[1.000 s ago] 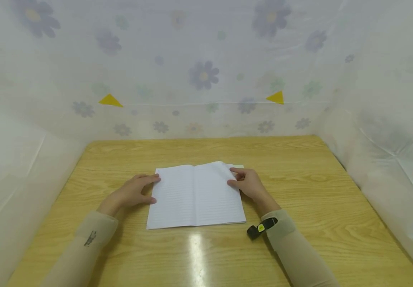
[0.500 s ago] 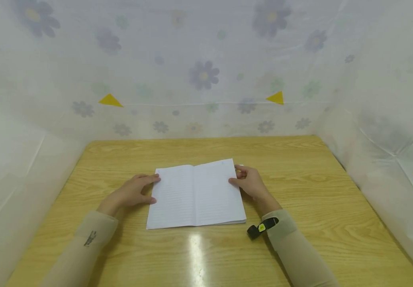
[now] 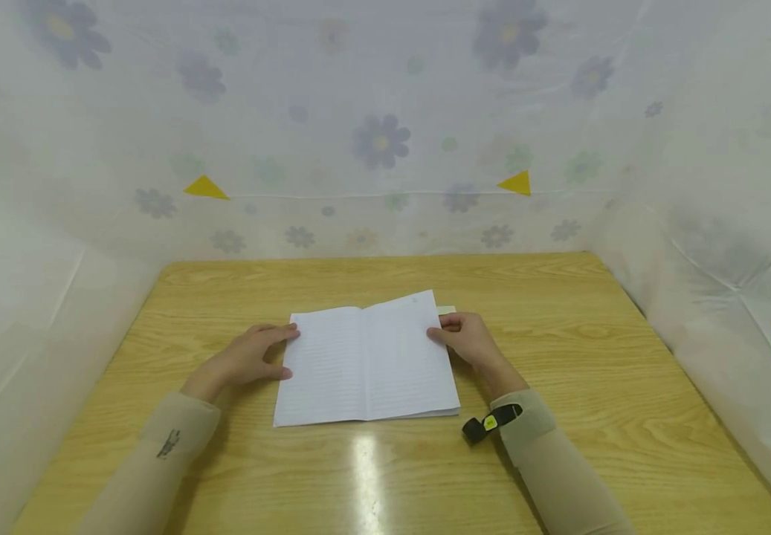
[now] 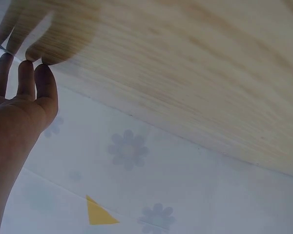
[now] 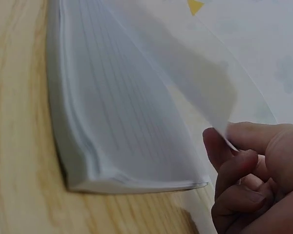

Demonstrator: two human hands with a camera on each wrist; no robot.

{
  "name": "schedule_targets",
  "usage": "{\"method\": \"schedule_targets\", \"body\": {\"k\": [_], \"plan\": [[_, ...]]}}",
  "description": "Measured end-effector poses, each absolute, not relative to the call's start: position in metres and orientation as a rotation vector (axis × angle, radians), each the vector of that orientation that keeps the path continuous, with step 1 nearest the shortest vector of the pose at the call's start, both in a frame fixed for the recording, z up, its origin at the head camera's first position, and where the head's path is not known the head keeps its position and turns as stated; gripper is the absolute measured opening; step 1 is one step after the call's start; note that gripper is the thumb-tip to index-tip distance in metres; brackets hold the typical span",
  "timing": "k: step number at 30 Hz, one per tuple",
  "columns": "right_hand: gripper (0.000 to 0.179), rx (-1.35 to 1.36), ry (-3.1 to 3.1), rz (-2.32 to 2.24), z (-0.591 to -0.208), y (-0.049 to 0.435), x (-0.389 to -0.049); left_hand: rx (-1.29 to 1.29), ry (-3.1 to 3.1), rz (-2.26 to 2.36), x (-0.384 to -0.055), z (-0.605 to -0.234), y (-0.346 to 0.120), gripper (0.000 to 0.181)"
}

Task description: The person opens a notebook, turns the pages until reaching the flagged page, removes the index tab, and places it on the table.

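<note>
Right hand (image 3: 468, 343) pinches a lined page (image 3: 401, 357), now lifted higher, parting the leaves; left hand (image 3: 244, 357), wide, touches the notebook (image 3: 325, 379).

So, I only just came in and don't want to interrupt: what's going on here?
A person has a notebook lying open on a wooden table. Their right hand pinches the outer edge of a right-hand page, which is raised off the lined pages beneath. Their left hand rests at the notebook's left edge. The raised page has not been turned over; it remains on the right side of the fold.
</note>
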State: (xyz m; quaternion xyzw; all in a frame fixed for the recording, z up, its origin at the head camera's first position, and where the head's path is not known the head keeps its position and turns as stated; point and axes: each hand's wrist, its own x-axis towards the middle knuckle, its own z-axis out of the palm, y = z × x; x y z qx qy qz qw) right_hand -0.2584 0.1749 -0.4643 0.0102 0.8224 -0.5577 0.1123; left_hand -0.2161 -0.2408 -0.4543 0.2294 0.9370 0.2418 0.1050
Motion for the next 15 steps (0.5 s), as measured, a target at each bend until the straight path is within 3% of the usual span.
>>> {"method": "schedule_targets", "body": {"k": [15], "plan": [[0.025, 0.045, 2.313, -1.67, -0.4682, 0.1772, -0.261, 0.706, 2.743, 0.714, -0.2153, -0.4536, -0.24, 0.076]]}}
